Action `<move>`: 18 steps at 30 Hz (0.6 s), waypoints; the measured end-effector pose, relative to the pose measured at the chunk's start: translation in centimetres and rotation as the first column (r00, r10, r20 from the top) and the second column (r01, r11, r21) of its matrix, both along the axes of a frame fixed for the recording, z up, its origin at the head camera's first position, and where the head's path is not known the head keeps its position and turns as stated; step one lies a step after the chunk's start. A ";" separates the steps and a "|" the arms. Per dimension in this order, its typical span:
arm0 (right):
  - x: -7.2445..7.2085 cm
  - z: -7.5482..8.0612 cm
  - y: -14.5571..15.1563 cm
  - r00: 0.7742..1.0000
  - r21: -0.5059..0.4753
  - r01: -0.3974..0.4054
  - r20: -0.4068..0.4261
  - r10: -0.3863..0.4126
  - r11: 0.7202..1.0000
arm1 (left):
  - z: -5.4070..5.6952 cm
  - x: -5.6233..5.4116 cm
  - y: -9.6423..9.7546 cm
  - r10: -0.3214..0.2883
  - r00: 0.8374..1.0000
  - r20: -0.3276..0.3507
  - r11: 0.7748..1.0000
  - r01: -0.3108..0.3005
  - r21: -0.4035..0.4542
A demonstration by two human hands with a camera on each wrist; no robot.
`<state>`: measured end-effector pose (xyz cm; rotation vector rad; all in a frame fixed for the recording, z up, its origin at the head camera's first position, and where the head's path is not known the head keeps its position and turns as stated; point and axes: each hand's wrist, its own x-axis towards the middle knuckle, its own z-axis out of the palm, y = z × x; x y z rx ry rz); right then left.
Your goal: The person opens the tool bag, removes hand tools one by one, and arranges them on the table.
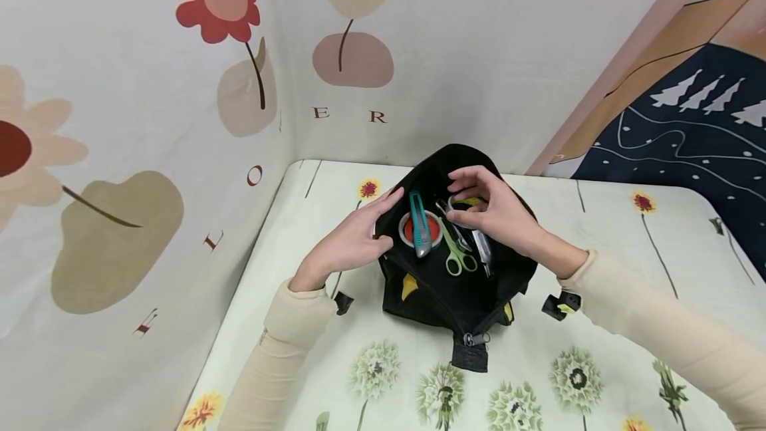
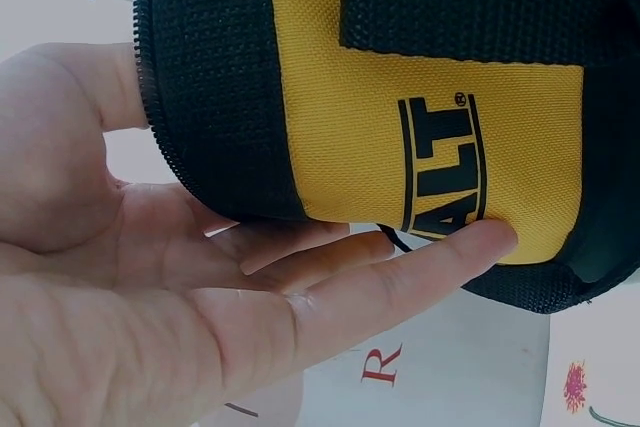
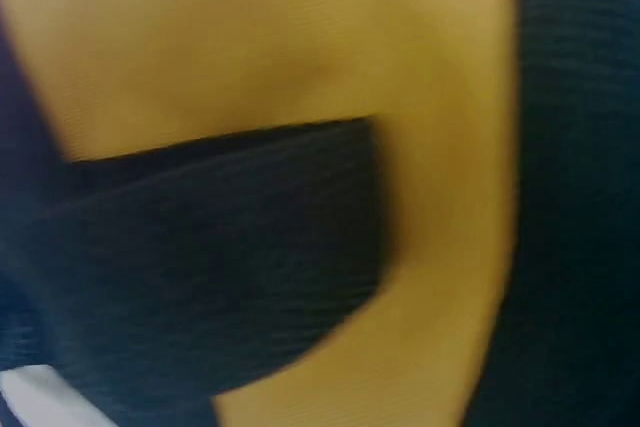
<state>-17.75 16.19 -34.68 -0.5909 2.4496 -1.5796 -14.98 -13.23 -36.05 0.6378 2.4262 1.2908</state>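
Note:
A black and yellow tool bag point(image 1: 437, 294) gapes wide on the patterned cloth. My left hand point(image 1: 353, 238) rests against its left side with the fingers fairly straight; in the left wrist view, my index finger touches the yellow panel point(image 2: 350, 147) beside the lettering. Over the opening, my right hand point(image 1: 499, 211) holds a pale ring-shaped roll with a yellow inside point(image 1: 467, 202) between thumb and fingers, which partly hide it. Inside lie a teal utility knife point(image 1: 420, 225), a roll with a red centre point(image 1: 429, 226), green-handled scissors point(image 1: 459, 261) and a silvery tool point(image 1: 482, 251).
A zip-end tab point(image 1: 469, 354) hangs over the bag's front. The flower-printed cloth point(image 1: 556, 364) covers the table, and a pale printed wall point(image 1: 479, 52) stands close behind the bag. Another printed wall point(image 1: 197, 132) rises on the left.

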 end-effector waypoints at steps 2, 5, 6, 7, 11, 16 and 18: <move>-0.3 -0.9 0.3 0.999 0.030 -0.003 0.033 0.002 1.000 | 0.0 0.0 0.0 0.000 1.000 0.003 1.000 0.000 0.000; -0.7 -2.1 0.6 0.998 0.088 -0.019 0.053 0.015 0.996 | 0.1 0.1 0.0 0.006 1.000 0.002 1.000 -0.006 -0.001; -0.8 -2.5 0.7 0.998 0.095 -0.025 0.062 0.019 0.995 | 0.2 0.2 0.0 0.007 1.000 0.000 1.000 -0.007 0.000; -1.0 -2.9 0.8 0.997 0.099 -0.028 0.071 0.021 0.995 | 0.2 0.2 -0.1 0.008 1.000 -0.002 1.000 -0.008 -0.002; -1.6 -4.2 1.1 0.996 0.107 -0.026 0.093 0.016 0.994 | 0.2 0.2 -0.1 0.011 1.000 -0.004 1.000 -0.011 -0.011; -2.2 -5.1 1.4 0.994 0.122 -0.013 0.113 0.000 0.992 | 0.1 0.1 0.0 0.007 1.000 0.016 1.000 -0.007 -0.010; -2.4 -5.4 1.5 0.993 0.128 -0.020 0.122 0.004 0.992 | 0.1 0.1 0.0 0.002 1.000 0.019 1.000 -0.002 -0.005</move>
